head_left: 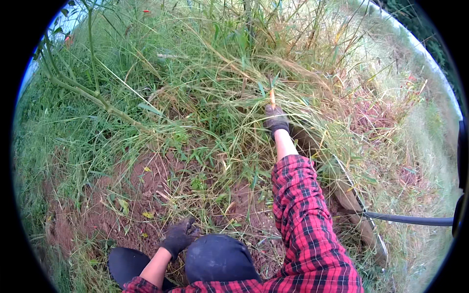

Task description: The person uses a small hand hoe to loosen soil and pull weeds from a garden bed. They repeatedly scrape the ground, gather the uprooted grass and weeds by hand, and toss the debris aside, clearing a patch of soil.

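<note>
My right hand (276,118), in a dark work glove, reaches forward into tall grass (234,112). It is closed around an orange-handled tool (272,96); the far end of the tool is lost among the blades and stems. Long green and straw-coloured stalks lie over and beside this hand. Low on the left, my left hand (180,238), gloved too, hovers or rests beside my dark-clad knee (220,259), just over the reddish soil (146,185). Its fingers are loosely bent and a little apart, with nothing visible in them.
A wooden board (352,205) with a pale metal edge runs slantwise on the right of my sleeve. A dark hose or pipe (410,219) meets it from the right. A thick green stem (115,111) leans in at upper left. My dark boot (128,266) is at lower left.
</note>
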`<state>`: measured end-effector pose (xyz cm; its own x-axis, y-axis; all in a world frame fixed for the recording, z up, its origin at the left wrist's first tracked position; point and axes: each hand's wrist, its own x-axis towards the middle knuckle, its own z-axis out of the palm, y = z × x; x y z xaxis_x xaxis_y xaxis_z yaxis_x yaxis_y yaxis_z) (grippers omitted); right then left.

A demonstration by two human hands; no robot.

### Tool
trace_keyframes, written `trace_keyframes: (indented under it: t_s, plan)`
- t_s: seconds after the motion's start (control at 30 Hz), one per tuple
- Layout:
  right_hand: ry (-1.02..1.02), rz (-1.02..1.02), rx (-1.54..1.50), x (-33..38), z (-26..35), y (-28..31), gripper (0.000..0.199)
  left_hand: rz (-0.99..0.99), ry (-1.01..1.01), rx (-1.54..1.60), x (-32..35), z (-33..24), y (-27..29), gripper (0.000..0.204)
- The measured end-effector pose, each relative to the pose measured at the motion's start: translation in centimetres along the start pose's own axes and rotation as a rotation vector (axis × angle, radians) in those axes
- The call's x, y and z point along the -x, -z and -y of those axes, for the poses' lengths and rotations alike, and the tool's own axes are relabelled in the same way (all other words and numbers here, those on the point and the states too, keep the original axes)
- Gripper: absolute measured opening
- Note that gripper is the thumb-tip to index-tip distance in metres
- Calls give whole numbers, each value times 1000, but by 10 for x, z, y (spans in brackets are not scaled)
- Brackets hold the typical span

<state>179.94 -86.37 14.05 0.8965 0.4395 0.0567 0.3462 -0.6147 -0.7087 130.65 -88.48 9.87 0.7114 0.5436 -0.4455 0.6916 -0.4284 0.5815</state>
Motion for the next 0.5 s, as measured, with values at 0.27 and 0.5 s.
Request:
trace_keyframes:
  t_s: [0.27, 0.5]
  plan:
    - [-132, 187, 250, 149, -152, -69, 40, 32, -54, -64, -12, 6, -10, 74]
    - [25, 229, 288, 169, -173, 6, 37, 69, -113, -58, -20, 3, -19, 67]
